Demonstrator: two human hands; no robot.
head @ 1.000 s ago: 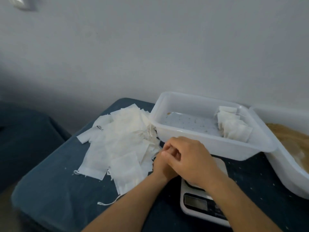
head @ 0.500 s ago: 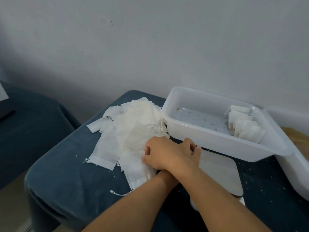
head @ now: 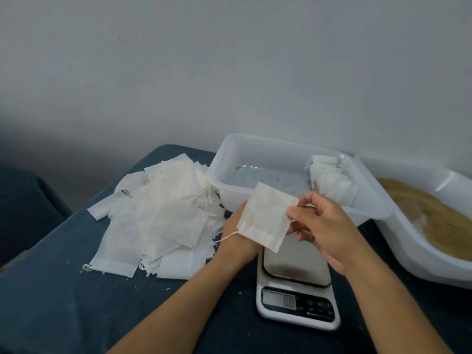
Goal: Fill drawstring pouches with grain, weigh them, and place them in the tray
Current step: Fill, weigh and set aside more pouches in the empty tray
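At the centre of the frame, a flat empty white paper-fabric drawstring pouch hangs above the steel-topped white digital kitchen scale, its string trailing lower left. The right hand pinches its right edge between thumb and fingertips; the left hand sits behind it, fingers hidden, so I cannot tell its hold. It looks feather-light, limp and easily crumpled, best taken by the hemmed mouth. Half a second ago both hands pressed into the loose pile of empty white pouches at left; now one pouch is lifted clear. Upper right, the translucent white plastic tray holds filled pouches.
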